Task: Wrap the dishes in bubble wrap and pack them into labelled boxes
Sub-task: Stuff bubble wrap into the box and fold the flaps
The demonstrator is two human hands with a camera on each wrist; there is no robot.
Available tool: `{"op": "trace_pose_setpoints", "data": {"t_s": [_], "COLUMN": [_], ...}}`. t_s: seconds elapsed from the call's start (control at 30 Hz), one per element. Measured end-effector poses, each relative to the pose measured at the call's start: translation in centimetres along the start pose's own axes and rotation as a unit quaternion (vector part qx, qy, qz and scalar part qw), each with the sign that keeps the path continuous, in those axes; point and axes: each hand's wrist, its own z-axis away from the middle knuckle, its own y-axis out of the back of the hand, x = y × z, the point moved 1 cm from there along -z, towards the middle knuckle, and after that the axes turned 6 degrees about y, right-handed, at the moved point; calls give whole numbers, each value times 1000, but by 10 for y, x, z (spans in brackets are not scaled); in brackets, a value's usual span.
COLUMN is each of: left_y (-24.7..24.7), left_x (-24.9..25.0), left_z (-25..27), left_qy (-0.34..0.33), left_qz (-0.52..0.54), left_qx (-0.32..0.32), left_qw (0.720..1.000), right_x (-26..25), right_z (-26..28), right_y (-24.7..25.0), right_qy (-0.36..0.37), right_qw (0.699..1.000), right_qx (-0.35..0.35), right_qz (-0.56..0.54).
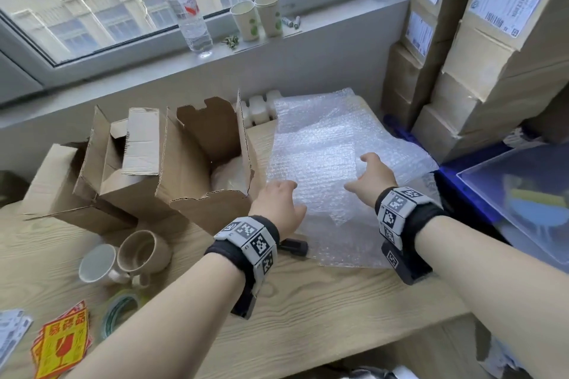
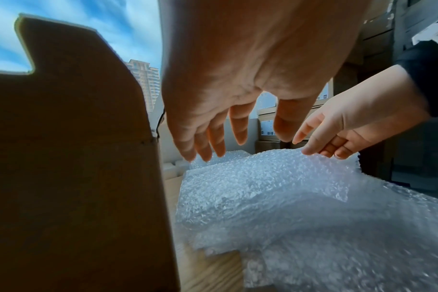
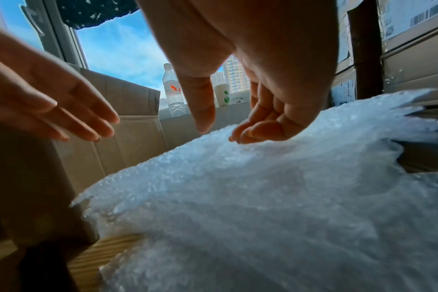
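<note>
Bubble wrap heaped in loose, overlapping sheets on the table, just right of the open box. Already in that box: a pale wrapped bundle. Waiting unwrapped at the near left: white mug and tan mug, touching each other, well apart from the wrap.

Left hand spread, fingers straight and splayed, hovering over the heap's left edge beside the box wall and holding nothing. Right hand on the top sheet's raised far corner, fingers curled with tips on the plastic, thumb standing apart. Cannot tell whether that corner is truly pinched or only touched.

Step in hand, by the look of it: freeing one sheet from the pile.

- Take one layer only: rub the corner between thumb and fingertips to part clinging sheets before lifting
- Press the flat left palm on the sheets beneath, to stop the whole heap sliding toward the box
- Peel slowly and low, since light film likely drags its neighbours
- Lay the sheet flat on bare wood near the mugs, clear of the tape roll
- Check for enough overlap to cover the handle as well as the body
</note>
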Motion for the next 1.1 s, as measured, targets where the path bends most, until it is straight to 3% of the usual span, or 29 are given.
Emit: {"op": "trace_pose_setpoints", "data": {"t_s": [0.1,0.27,0.4,0.47,0.6,0.73,0.9,1.1], "left_y": [-1,4,8,3,-12,-21,-34,-36], "left_x": [-1,-2,-3,-7,-12,-18,-29,-42], "left_z": [-6,-16,-24,-29,-31,-29,-25,-23], "left_qy": [12,57,99,127,178,183,197,223], "left_qz": [21,113,209,240,319,320,314,347], "left_qx": [-36,-30,-20,-28,-78,-102,-120,-88], "left_qw": [999,992,973,962,927,924,921,907], "right_x": [-7,-19,-14,-5,13,20,8,0], "right_z": [-1,13,26,28,27,16,13,19], "right_y": [-3,8,28,32,23,16,2,6], "right_qy": [2,72,48,28,-1,11,23,61], "right_qw": [998,991,988,990,994,999,999,980], "right_qx": [21,40,44,13,-67,-27,-38,-63], "right_qz": [-53,-110,-136,-138,-84,-45,19,-176]}}
